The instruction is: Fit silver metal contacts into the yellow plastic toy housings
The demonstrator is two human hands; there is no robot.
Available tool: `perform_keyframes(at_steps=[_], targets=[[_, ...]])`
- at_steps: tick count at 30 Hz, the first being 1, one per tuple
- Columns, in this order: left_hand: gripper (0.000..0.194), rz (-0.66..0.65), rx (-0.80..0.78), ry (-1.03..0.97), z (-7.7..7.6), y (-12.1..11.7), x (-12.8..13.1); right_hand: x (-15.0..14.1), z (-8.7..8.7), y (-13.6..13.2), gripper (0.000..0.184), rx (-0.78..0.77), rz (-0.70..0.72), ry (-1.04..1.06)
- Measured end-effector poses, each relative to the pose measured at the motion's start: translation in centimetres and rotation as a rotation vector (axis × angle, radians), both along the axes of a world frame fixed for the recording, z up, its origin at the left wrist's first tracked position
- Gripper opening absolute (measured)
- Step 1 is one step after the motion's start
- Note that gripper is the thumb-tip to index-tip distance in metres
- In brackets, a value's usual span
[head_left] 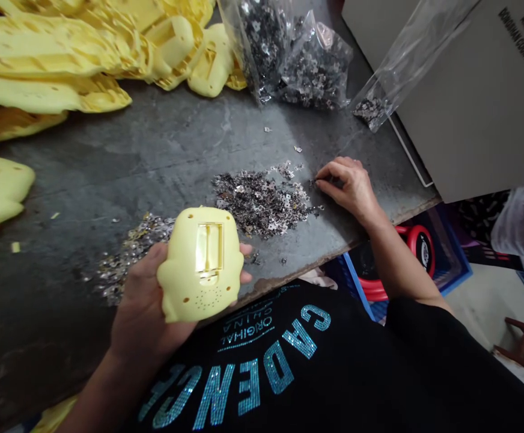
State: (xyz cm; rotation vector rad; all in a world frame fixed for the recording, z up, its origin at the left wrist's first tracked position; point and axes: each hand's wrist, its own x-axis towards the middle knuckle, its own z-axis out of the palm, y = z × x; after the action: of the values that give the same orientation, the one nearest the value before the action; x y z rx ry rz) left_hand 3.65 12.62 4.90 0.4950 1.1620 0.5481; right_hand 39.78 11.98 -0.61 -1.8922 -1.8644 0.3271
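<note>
Left hand (142, 307) cups one yellow plastic shell (200, 264) from below, its rectangular opening facing up. Right hand (347, 189) rests on the grey worktable (109, 168), fingertips (320, 179) pinched together beside one heap of small metal clips (262, 204). Two clear bags (316, 66) of clips lie beyond; many yellow shells (41, 54) are piled at left.
</note>
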Motion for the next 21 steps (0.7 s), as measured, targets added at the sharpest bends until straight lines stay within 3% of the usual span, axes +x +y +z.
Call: perform_keyframes(at_steps=[16,21], targets=[[0.092,-0.121,-0.035,-0.168,-1.6,0.7,-1.9,1.8,-1.0,-2.4,0.018,0.04,-0.066,-0.061],[0.09,-0.149,-0.078,-0.188,-2.0,0.9,-2.6,2.2,-1.2,-3.2,0.019,0.124,-0.168,-0.016]])
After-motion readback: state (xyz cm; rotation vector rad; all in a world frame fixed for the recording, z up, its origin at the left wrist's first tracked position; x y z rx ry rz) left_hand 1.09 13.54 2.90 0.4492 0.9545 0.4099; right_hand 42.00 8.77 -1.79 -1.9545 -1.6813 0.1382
